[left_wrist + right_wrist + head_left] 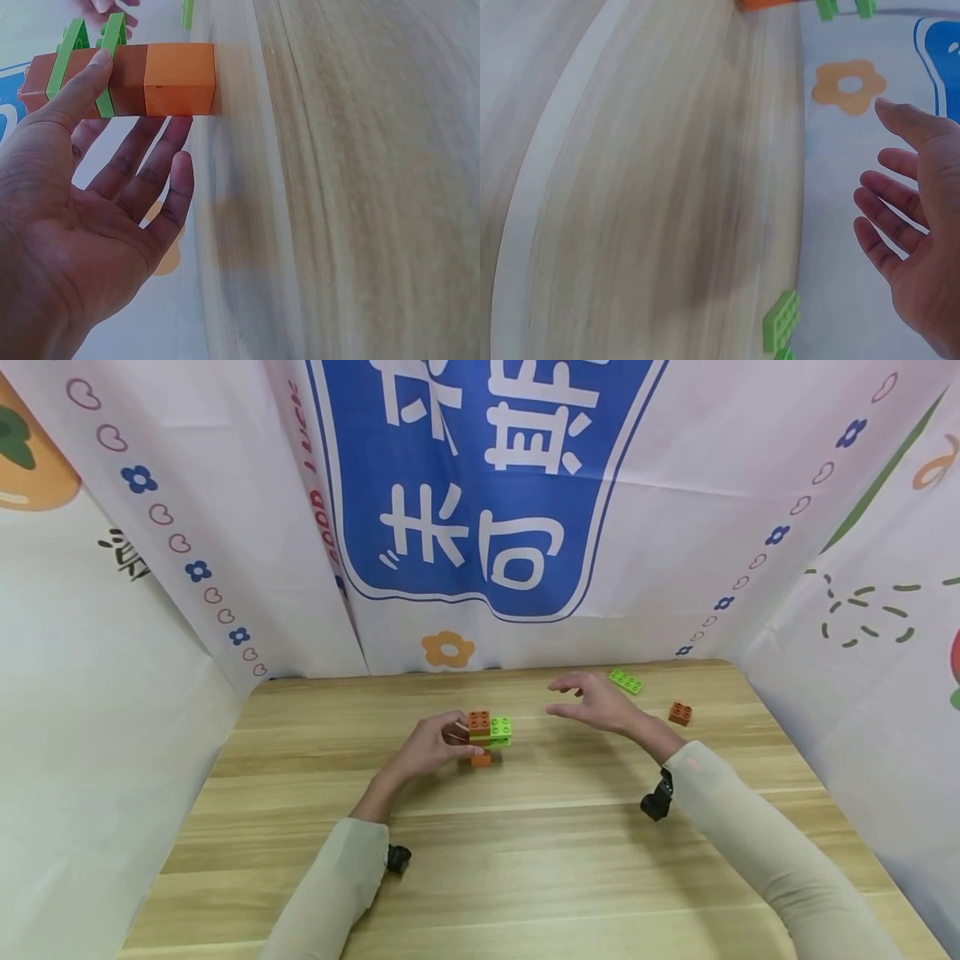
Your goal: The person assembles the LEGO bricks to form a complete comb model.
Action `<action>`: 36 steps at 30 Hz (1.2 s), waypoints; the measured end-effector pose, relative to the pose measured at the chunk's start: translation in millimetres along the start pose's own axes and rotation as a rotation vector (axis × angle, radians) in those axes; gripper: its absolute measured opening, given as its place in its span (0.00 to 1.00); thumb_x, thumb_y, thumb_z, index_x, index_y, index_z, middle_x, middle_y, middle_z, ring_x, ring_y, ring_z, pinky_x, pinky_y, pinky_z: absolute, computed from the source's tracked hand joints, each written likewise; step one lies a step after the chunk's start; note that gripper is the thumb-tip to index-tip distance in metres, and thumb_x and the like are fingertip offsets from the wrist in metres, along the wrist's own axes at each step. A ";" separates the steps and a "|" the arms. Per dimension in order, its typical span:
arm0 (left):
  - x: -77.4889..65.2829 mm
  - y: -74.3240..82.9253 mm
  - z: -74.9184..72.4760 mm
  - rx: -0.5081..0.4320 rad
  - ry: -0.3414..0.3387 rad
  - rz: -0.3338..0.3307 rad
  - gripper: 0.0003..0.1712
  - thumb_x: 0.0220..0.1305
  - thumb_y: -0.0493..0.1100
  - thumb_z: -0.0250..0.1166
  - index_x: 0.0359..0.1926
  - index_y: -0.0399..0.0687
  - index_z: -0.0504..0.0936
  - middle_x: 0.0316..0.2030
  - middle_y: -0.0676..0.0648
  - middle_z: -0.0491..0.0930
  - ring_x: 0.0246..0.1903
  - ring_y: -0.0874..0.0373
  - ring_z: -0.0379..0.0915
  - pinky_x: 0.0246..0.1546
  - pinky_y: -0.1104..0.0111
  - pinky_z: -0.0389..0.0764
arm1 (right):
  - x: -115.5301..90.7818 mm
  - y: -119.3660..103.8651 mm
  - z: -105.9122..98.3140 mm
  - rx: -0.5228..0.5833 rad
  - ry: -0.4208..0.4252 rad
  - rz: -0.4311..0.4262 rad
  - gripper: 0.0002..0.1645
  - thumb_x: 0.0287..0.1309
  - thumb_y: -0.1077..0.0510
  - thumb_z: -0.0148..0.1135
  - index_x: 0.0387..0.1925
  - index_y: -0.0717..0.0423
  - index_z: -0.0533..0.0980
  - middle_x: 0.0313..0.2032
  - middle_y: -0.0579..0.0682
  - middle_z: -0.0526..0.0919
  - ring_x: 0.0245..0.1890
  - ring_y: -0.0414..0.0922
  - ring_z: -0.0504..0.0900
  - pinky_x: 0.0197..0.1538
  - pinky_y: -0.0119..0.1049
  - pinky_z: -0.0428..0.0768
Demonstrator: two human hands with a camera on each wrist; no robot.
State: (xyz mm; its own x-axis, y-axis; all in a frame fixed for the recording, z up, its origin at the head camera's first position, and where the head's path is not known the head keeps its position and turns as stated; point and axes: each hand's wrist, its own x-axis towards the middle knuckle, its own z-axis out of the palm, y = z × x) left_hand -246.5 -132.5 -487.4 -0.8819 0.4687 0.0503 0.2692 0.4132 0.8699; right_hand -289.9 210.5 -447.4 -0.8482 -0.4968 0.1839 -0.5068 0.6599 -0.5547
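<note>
My left hand pinches an upright stack of toy building bricks between thumb and fingers. In the left wrist view the stack has an orange brick at its base. Above that come reddish-brown bricks alternating with two thin green plates, which jut out to one side. To the right of the stack, my right hand hovers above the table, thumb and fingers apart and nothing between them. In the right wrist view, that hand has loosely bent fingers.
A loose green plate lies near the table's back edge, just beyond the right hand. Farther right sits a reddish-brown brick. The wooden table is bordered by printed white cloth at the back and sides.
</note>
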 end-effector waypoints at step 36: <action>-1.4 1.4 0.3 -0.003 -0.002 -0.012 0.18 0.65 0.44 0.78 0.50 0.46 0.82 0.52 0.43 0.87 0.51 0.47 0.86 0.54 0.57 0.87 | -11.3 85.7 -6.6 -0.080 0.066 0.145 0.33 0.62 0.51 0.78 0.63 0.65 0.81 0.61 0.65 0.83 0.61 0.65 0.82 0.61 0.63 0.80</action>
State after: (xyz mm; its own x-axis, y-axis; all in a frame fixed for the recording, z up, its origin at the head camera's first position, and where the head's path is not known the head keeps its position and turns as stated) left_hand -244.8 -132.4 -486.4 -0.8846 0.4648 0.0387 0.2571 0.4167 0.8719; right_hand -324.8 276.4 -491.6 -0.9203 -0.3567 0.1605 -0.3865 0.7661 -0.5135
